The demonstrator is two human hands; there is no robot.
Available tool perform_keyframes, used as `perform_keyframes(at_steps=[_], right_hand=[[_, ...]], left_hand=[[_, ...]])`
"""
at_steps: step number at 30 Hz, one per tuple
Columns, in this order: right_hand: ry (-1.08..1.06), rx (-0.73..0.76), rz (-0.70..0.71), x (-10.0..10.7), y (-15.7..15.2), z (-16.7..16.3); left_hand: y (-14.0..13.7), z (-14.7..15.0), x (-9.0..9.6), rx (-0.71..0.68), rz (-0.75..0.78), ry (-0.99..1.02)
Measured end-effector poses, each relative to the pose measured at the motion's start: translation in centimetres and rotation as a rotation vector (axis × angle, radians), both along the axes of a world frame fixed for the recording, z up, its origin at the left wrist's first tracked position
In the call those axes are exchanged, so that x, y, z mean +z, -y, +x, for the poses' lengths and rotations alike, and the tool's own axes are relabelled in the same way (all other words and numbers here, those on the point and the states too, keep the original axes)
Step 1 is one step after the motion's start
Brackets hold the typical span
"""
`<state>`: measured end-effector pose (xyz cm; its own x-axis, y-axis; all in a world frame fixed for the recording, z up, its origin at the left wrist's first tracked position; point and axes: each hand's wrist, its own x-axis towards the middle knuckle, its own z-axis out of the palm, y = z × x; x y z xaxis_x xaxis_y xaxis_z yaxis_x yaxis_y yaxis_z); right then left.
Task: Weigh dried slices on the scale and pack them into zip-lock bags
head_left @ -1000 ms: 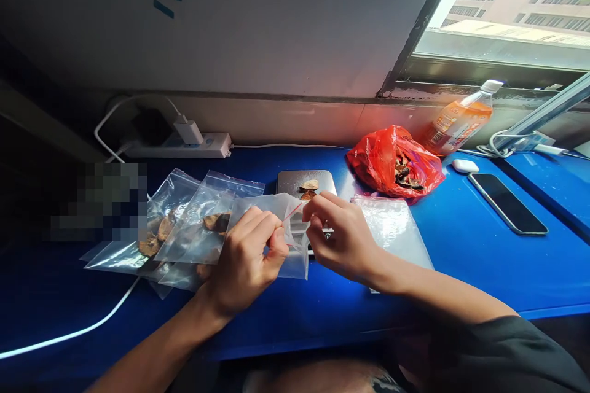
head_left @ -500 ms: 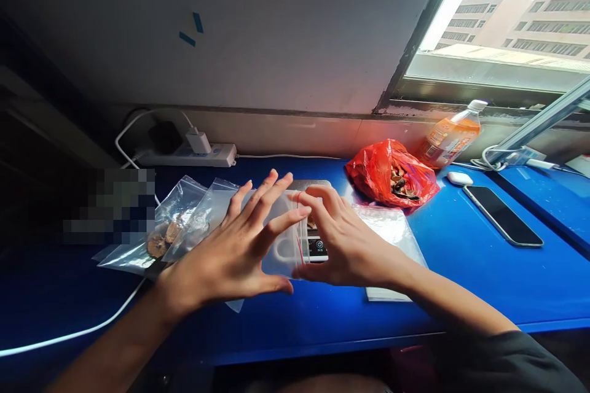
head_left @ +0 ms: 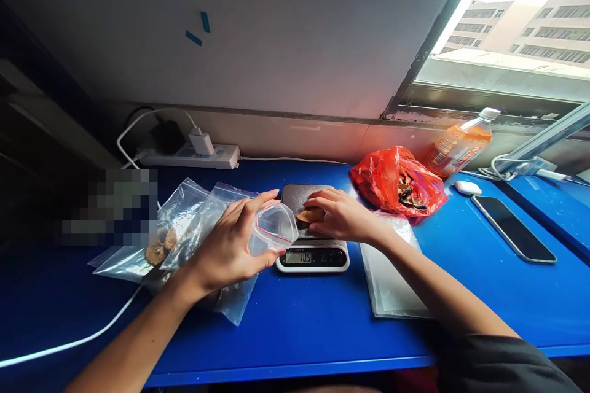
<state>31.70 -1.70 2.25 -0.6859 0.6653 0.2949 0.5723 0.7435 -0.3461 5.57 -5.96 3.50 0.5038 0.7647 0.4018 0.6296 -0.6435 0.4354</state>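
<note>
My left hand [head_left: 235,239] grips a clear zip-lock bag [head_left: 275,226] by its side, and the bag's mouth with the red seal line gapes toward the right. Beside it, my right hand [head_left: 338,215] has its fingers curled around brown dried slices [head_left: 310,216] on the metal plate of a digital scale [head_left: 313,267]. The scale's display appears to read 105. To the left lie filled zip-lock bags [head_left: 188,196], partly behind my left hand and forearm, with dried slices showing inside. A stack of flat clear bags [head_left: 391,285] lies under my right forearm.
A red plastic bag [head_left: 375,175] of dried slices sits behind on the right, near an orange drink bottle [head_left: 461,144]. A phone [head_left: 514,228] and white earphone case [head_left: 468,188] lie further right. A power strip [head_left: 225,156] runs along the wall; a white cable [head_left: 92,334] crosses the left.
The zip-lock bag has gone from flat between both hands to open in my left hand. My right hand has let go of it and moved onto the slices on the scale.
</note>
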Motion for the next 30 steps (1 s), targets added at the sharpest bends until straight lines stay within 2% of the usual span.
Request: perform_keyframes(at_steps=[4,12,16,21,25,30], right_hand=[[-0.098,-0.063,-0.037,0.0,0.0,-0.1],[-0.157,-0.110,-0.245,-0.1,-0.4,1.4],[-0.235,-0.098,-0.231,0.5,-0.3,1.5],[-0.324,-0.033,-0.191,2.4,1.9,-1.5],[-0.324,0.041,-0.343,3.4,3.8,-3.4],[-0.450,0.150,-0.534,4.2,4.6,-3.1]], left_hand=[[-0.1,0.1,-0.4,-0.005,0.037,-0.010],[-0.3,0.5,-0.6,-0.015,0.096,-0.089],[-0.3,0.6,-0.5,0.018,0.090,-0.088],[0.1,1.1,-0.6,0.022,0.091,-0.064],[0.7,1.5,-0.9,0.003,0.107,-0.088],[0.7,1.6,-1.3,0.016,0.111,-0.060]])
